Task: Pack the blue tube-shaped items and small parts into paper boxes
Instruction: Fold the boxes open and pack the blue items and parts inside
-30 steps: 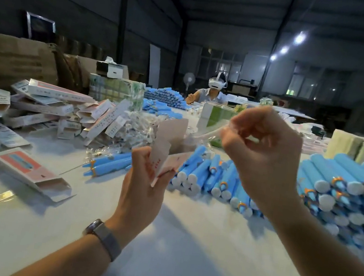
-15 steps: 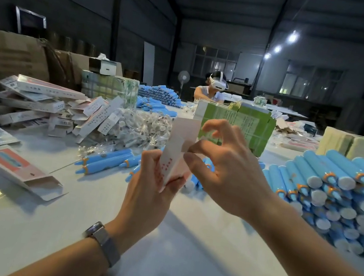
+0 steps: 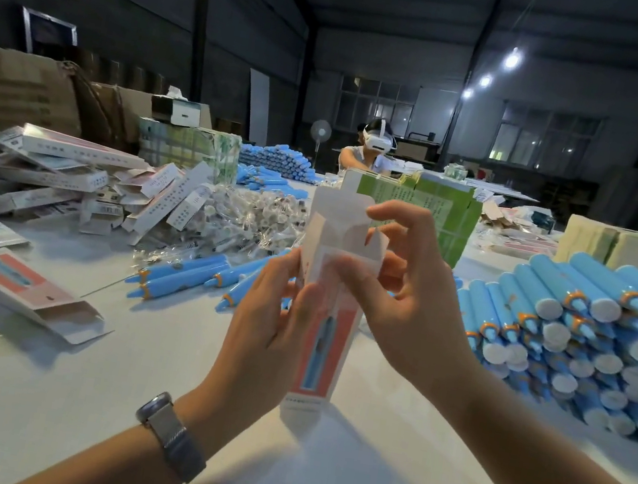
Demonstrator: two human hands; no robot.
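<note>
**Both hands hold an open box upright above the table**

The left hand (image 3: pixel 266 317) grips the box (image 3: pixel 329 311) along its left edge, fingers curled round it, a watch (image 3: pixel 171 434) on that wrist. The right hand (image 3: pixel 413 300) pinches the box's upper right side, thumb on the front face, index finger arched over the open top. The box stands upright, its top flap (image 3: pixel 338 207) raised and a side flap folded out; its front shows a red panel with a blue tube drawn on it. What is inside the box cannot be told.

At 3 o'clock a big stack of blue tubes (image 3: pixel 589 329) lies on the table (image 3: pixel 73 390), round white ends facing the camera. At 10 o'clock, just behind the left hand, a few loose tubes (image 3: pixel 185 276) lie beside a heap of small parts in clear bags (image 3: pixel 253 218). Further toward 9 o'clock sits a pile of boxes (image 3: pixel 66 178), and one open box (image 3: pixel 34 291) lies flat nearer the camera. At 12 o'clock stand green cartons (image 3: pixel 431 214); beyond them a person (image 3: pixel 370 153) in a white headset sits beside more tubes (image 3: pixel 276 160).
</note>
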